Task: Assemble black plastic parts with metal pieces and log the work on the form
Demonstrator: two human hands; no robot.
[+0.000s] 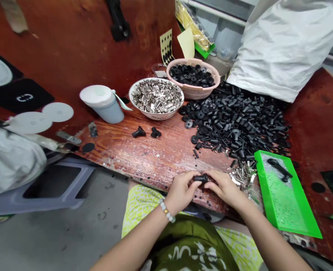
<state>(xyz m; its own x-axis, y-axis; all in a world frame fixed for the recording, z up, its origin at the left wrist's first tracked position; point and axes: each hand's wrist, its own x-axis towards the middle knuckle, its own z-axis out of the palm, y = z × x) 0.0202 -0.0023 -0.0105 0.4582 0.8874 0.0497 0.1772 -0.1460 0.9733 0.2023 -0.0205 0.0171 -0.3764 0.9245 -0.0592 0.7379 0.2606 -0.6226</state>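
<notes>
Between my two hands, over the front edge of the wooden table (144,162), is a small black plastic part (200,178) with a cylindrical body. My left hand (182,190) pinches its left end between thumb and fingertips; a beaded bracelet circles that wrist. At the other end, my right hand (223,186) grips it the same way. Just right of my right hand lie loose silvery metal pieces (244,173). Beyond them spreads a large pile of black plastic parts (240,116). Two black parts (139,131) rest apart farther left on the table.
A bowl (158,115) of metal clips and a pink basket (193,92) of black discs stand at the back. A lidded cup (106,107) is at left. A green tray (287,203) holding a black piece lies right. A white sack (287,49) sits behind the pile.
</notes>
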